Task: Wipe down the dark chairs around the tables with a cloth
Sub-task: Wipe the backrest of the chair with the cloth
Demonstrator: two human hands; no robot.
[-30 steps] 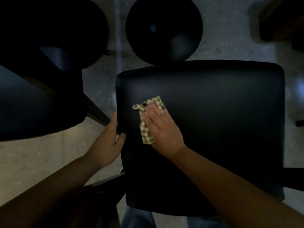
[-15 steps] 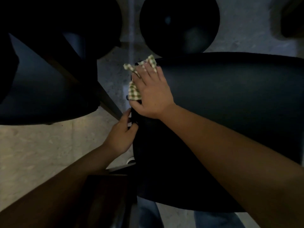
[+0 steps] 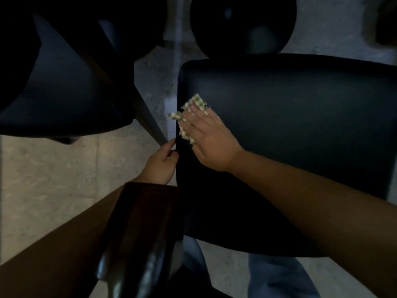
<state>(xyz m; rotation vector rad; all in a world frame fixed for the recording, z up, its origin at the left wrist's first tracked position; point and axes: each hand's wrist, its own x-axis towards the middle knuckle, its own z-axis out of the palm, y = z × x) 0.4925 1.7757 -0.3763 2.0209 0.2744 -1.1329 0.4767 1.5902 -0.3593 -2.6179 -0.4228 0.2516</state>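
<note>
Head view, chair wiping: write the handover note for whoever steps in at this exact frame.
Right hand: flat, fingers straight, pressing the green-and-cream checked cloth onto the black padded square chair seat near its left edge.
Left hand: gripping that seat's left edge, steadying it.
Done: cannot tell from this frame how much of the seat is wiped.
Left: the rest of this seat, then the round dark stool beyond it and the dark seat on the left.
</note>
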